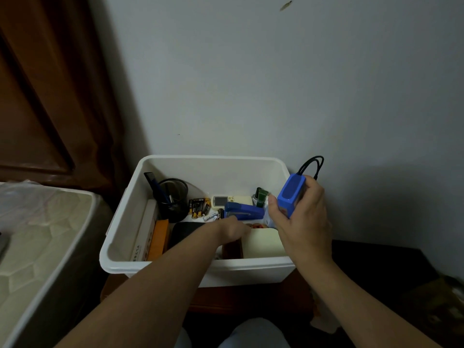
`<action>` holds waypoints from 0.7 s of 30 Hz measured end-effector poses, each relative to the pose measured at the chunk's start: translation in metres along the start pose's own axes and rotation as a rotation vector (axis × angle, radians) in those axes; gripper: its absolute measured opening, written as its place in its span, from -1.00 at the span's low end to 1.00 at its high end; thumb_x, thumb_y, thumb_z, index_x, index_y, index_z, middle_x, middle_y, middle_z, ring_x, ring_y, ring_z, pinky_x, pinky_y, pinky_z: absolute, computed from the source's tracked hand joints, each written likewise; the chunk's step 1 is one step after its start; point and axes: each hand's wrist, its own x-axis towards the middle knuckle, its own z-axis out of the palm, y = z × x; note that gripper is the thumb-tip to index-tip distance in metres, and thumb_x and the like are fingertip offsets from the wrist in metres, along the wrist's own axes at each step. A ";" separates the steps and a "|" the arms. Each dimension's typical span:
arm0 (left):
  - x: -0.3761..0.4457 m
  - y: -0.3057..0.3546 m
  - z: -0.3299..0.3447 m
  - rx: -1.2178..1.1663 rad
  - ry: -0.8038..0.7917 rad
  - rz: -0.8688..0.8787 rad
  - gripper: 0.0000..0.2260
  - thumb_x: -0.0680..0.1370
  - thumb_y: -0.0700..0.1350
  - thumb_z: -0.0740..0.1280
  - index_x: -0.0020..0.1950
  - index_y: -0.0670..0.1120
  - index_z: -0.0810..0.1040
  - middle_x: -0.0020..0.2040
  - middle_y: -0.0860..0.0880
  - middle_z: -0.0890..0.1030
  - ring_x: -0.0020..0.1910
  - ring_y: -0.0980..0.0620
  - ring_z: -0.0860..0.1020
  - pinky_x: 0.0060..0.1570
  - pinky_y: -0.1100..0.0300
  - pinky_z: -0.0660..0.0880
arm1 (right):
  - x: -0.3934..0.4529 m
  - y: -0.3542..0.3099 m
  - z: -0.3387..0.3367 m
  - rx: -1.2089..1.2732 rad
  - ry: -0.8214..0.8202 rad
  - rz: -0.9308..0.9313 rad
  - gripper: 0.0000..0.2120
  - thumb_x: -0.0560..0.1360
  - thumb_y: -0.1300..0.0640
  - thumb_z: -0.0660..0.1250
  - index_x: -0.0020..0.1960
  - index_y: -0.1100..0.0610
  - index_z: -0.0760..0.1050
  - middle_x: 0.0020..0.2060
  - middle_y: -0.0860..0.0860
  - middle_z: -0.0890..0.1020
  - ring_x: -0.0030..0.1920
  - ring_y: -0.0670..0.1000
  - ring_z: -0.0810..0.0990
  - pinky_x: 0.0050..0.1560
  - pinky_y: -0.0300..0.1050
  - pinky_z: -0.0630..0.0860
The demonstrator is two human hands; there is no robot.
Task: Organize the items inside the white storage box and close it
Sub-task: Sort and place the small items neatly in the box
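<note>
Step in hand, judged from the layout: sorting of contents, lid not yet fitted and no lid in view. White storage box (200,268) stands open against the wall, between a mattress (37,234) to the left and a dark surface (376,259) to the right. Right hand (305,222) raised above the box's right rim, fingers and thumb wrapped round a blue rectangular device (291,197) with a black looped cable (311,165) sticking up behind it. Left hand (232,228) reaches down inside the box near the middle; fingers hidden behind the knuckles, so cannot tell whether gripping anything or merely pushing. Hands apart, not touching each other. Inside the box: black mesh cup (173,199) with a comb (152,180) at the back left; batteries (199,207), a pale remote control (231,200) and a blue stapler (244,212) across the middle; a green tube (261,197) at the back right; books or flat cartons (153,234) standing along the left wall; a cream box (265,243) at the front right. Next move, as a judgement: clear a free slot with the left hand, probably near the stapler, then lower the blue device into it with the cable tucked below rim level, so that nothing stands proud when the lid goes on. Risk: cable loop catching on the rim.
</note>
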 end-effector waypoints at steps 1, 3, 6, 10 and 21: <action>0.000 0.002 0.002 0.001 -0.007 0.001 -0.61 0.71 0.01 0.20 0.50 -0.13 0.41 0.42 -0.23 0.48 0.36 -0.14 0.47 0.44 -0.09 0.33 | 0.000 0.000 0.000 0.000 0.000 0.000 -0.38 0.50 -0.27 0.39 0.38 0.02 0.26 0.06 -0.09 0.42 -0.07 -0.05 0.52 -0.21 -0.18 0.53; 0.001 0.005 0.004 0.000 -0.025 0.017 -0.59 0.73 0.01 0.17 0.55 -0.13 0.37 0.50 -0.19 0.42 0.41 -0.13 0.42 0.46 -0.04 0.31 | 0.000 -0.001 0.000 -0.006 0.000 0.000 -0.38 0.50 -0.27 0.39 0.38 0.02 0.26 0.06 -0.10 0.42 -0.06 -0.05 0.53 -0.20 -0.19 0.53; 0.000 0.008 0.002 -0.050 -0.027 0.017 -0.59 0.74 -0.02 0.15 0.55 -0.17 0.36 0.49 -0.26 0.42 0.41 -0.18 0.44 0.40 -0.03 0.33 | 0.000 -0.001 0.000 -0.014 0.002 -0.003 -0.37 0.51 -0.27 0.39 0.39 0.03 0.25 0.08 -0.10 0.42 -0.04 -0.04 0.53 -0.19 -0.20 0.52; 0.000 0.007 0.001 -0.049 -0.027 -0.018 -0.51 0.73 -0.04 0.16 0.63 -0.17 0.25 0.57 -0.23 0.34 0.55 -0.22 0.32 0.48 -0.09 0.25 | 0.000 0.000 0.000 -0.013 0.007 -0.006 -0.37 0.51 -0.26 0.39 0.39 0.03 0.26 0.08 -0.11 0.40 -0.05 -0.07 0.51 -0.19 -0.32 0.43; -0.010 0.005 0.002 -0.013 0.011 0.069 -0.60 0.75 0.00 0.11 0.54 -0.11 0.38 0.46 -0.24 0.46 0.45 -0.19 0.43 0.47 -0.08 0.32 | -0.001 -0.001 0.000 -0.063 -0.033 -0.023 -0.41 0.52 -0.26 0.39 0.37 0.03 0.27 0.03 -0.10 0.41 -0.08 -0.07 0.49 -0.24 -0.26 0.48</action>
